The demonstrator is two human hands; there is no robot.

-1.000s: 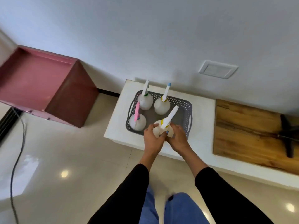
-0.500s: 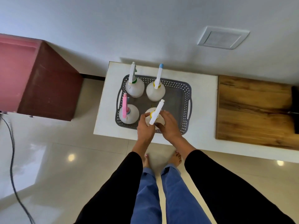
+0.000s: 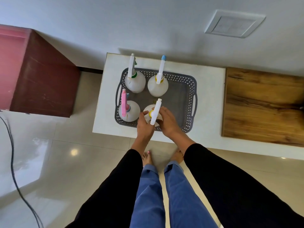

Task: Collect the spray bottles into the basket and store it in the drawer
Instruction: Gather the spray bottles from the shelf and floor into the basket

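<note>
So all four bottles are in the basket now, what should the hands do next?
Probably let go of the white-topped bottle and move out to the basket handles. Left hand and right hand both touch that bottle, which stands in the basket beside the pink-topped bottle. No bottle shows on the white table outside it, so lifting the basket likely comes next.

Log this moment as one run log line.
bottles in basket: four | both hands on white-nozzle bottle | left hand | right hand | drawer: pending
</note>
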